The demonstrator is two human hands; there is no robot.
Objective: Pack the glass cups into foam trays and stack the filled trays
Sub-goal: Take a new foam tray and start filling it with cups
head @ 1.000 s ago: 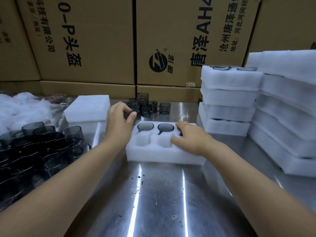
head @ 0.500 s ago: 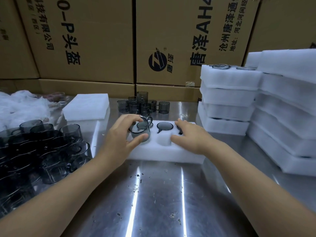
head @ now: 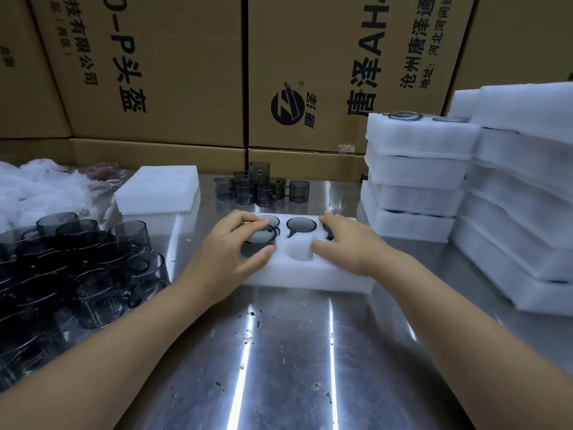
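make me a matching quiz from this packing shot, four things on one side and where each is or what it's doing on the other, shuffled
Column A
1. left hand
2. right hand
3. cluster of upright cups
4. foam block

Column B
a. rests on the right part of the foam tray
b. stands at the back of the steel table
c. grips a glass cup at the tray's front left pocket
d. lies left of the cluster

Pairs: 1-c, 2-a, 3-b, 4-d
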